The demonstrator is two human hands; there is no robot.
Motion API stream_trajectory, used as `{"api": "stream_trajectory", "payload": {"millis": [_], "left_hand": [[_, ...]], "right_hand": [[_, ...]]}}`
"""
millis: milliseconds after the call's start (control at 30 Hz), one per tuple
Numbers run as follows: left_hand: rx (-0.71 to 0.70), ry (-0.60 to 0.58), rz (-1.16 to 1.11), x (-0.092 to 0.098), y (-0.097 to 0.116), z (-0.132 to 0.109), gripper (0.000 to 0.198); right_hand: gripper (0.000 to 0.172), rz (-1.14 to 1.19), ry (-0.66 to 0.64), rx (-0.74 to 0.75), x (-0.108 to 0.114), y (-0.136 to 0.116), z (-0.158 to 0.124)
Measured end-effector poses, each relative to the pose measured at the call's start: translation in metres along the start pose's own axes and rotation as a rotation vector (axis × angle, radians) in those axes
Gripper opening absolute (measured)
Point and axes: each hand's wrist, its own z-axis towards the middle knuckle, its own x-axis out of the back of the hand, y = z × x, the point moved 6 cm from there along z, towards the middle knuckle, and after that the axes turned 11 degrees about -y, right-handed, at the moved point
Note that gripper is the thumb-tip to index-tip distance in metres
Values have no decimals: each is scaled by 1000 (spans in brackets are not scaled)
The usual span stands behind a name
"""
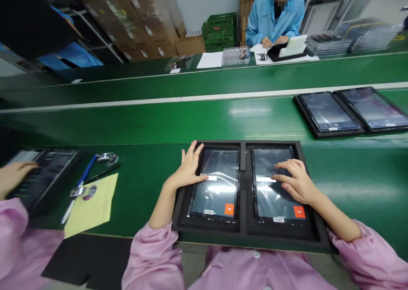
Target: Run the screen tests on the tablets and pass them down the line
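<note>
Two tablets lie side by side in a black foam tray at the table's front edge. On the left tablet and the right tablet the screens are lit, each with a white bar and a red-orange square. My left hand is spread over the tray's left side, its thumb on or just above the left screen by the white bar. Over the right tablet is my right hand, fingers apart, fingertips at the screen near its white bar. Neither hand grasps anything.
Another tray of tablets sits at the back right on the green belt. To the left are a yellow sheet, a black pen and a neighbour's hand on another tray. Across the line a person in blue works.
</note>
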Motion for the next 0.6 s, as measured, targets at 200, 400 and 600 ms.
{"api": "stream_trajectory", "payload": {"millis": [200,400,600], "left_hand": [[29,56,-34,-1,-2,2,90],[68,155,133,-7,-5,10,66],[-179,92,216,4,28,30,49]], "right_hand": [[48,20,-59,-43,-2,3,1],[56,37,-176,-51,-10,5,9],[51,5,-230,26,-14,-6,13]]}}
